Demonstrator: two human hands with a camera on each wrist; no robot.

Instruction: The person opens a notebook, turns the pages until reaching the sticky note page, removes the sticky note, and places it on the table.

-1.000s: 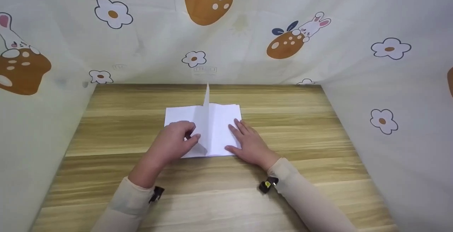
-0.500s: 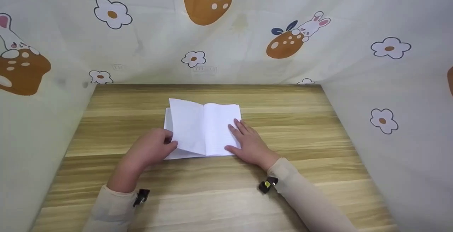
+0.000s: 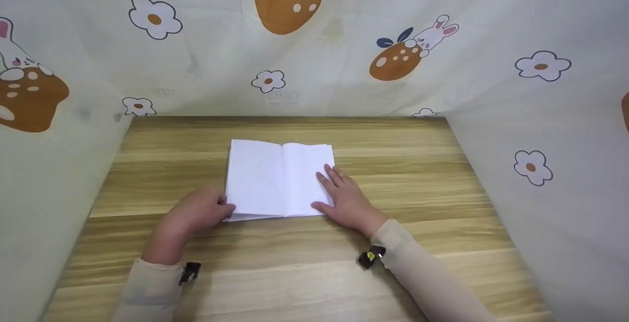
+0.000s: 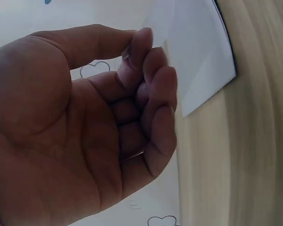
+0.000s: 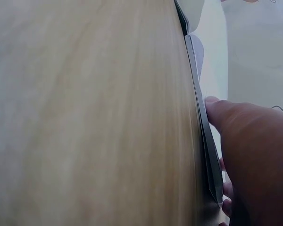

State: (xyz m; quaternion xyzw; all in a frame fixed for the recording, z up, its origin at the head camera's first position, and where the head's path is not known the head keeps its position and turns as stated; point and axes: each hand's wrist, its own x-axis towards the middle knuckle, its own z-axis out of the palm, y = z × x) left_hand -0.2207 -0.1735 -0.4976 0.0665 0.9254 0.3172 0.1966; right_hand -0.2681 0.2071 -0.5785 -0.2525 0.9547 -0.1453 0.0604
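An open notebook [image 3: 256, 177] with white pages lies on the wooden table, its spine running away from me. At its lower left corner my left hand [image 3: 201, 209] pinches the edge of the turned page between thumb and curled fingers. The left wrist view shows thumb and index tips together, with the notebook's pages [image 4: 203, 52] just beyond the fingers. My right hand [image 3: 351, 201] rests flat on the right page [image 3: 307, 174], fingers spread along its outer edge. Seen from the right wrist, the thumb [image 5: 226, 113] presses on the pages close to the lower edge.
The wood-grain table [image 3: 314, 268] reaches back to a pale cloth backdrop [image 3: 334, 86] printed with rabbits and flowers. Cloth walls also rise on the left and right. A small black device [image 3: 190, 273] sits on the left wrist, another [image 3: 371, 257] on the right.
The page that stood upright at the spine has swung left and down onto the left side. My left hand has moved left and toward me with it; the right hand has stayed put.
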